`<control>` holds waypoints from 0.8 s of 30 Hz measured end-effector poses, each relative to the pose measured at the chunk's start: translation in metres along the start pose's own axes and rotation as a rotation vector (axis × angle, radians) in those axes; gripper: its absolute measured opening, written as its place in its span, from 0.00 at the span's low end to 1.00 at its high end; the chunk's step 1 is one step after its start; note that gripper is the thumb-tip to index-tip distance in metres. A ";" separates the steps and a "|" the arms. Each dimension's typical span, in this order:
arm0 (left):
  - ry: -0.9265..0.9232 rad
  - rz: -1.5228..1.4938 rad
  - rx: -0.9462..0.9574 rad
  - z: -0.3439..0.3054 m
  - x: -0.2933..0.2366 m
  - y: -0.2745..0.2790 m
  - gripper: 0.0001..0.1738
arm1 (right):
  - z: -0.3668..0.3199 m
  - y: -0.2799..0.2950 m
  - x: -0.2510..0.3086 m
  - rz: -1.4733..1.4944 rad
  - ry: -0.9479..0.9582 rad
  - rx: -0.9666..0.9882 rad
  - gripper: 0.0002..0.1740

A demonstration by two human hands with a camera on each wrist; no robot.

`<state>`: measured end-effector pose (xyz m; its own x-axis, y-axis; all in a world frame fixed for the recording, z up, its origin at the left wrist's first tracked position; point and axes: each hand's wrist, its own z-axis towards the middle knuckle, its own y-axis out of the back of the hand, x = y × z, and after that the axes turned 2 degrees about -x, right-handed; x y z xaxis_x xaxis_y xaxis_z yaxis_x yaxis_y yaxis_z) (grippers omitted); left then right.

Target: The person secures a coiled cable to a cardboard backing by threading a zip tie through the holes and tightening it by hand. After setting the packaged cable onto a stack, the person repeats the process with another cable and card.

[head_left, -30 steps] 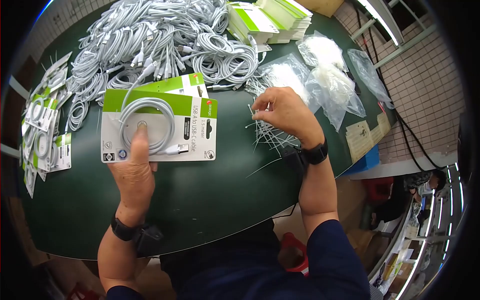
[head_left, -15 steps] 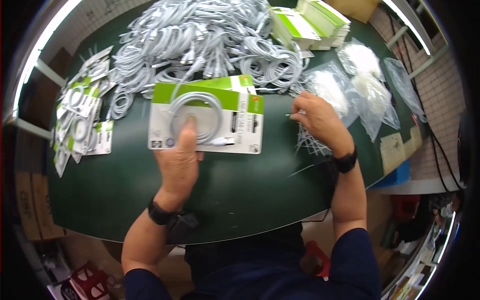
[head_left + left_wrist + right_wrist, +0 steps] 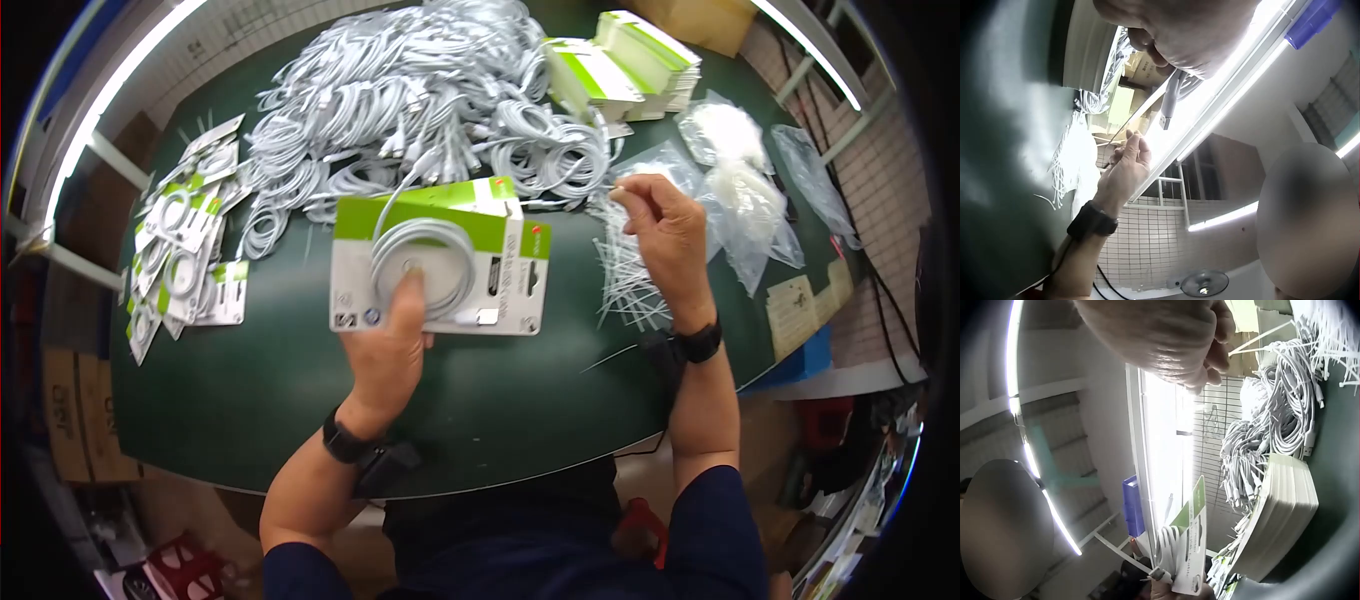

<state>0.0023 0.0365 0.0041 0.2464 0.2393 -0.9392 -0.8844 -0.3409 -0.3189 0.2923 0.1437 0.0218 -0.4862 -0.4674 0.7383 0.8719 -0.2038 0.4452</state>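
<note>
My left hand [image 3: 385, 350] holds a printed white and green card [image 3: 515, 305] with a coiled white USB cable [image 3: 465, 262] on its face. The thumb presses inside the coil; the other fingers are hidden behind the card. One connector hangs at the coil's lower right, and the other end runs up past the card's top edge. Beneath stands a thick stack of cards [image 3: 1279, 519], side on in the right wrist view. To the right, over loose white cable ties [image 3: 632, 280], my right hand [image 3: 672, 235] pinches one cable tie [image 3: 1260, 342] between thumb and fingers.
A large heap of coiled cables [image 3: 400, 90] covers the table's far side. Carded cables [image 3: 185, 250] lie piled at left. More card stacks [image 3: 650, 70] stand at the back right, beside plastic bags of ties [image 3: 745, 190]. A single tie [image 3: 608, 358] lies nearer the front.
The head view has shifted, so the table sits further right in it. My right hand has drawn back from the loose ties with a tie in its fingertips. My left hand keeps its hold on the card.
</note>
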 end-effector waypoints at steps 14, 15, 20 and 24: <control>-0.811 0.759 0.410 -0.028 0.004 0.013 0.17 | 0.008 0.022 -0.014 -0.326 0.378 0.011 0.05; -0.832 0.754 0.480 -0.028 0.000 0.012 0.19 | 0.008 0.024 -0.015 -0.325 0.373 0.004 0.05; -0.789 0.762 0.646 -0.029 -0.014 0.007 0.12 | 0.008 0.026 -0.009 -0.318 0.239 -0.011 0.05; -0.802 0.618 0.695 -0.026 -0.013 0.004 0.27 | 0.008 0.023 0.008 0.101 -0.100 0.046 0.06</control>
<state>0.0056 0.0084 0.0115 -0.3856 0.7846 -0.4856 -0.8498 -0.0969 0.5181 0.3079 0.1421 0.0412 -0.4012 -0.3948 0.8265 0.9144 -0.1191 0.3870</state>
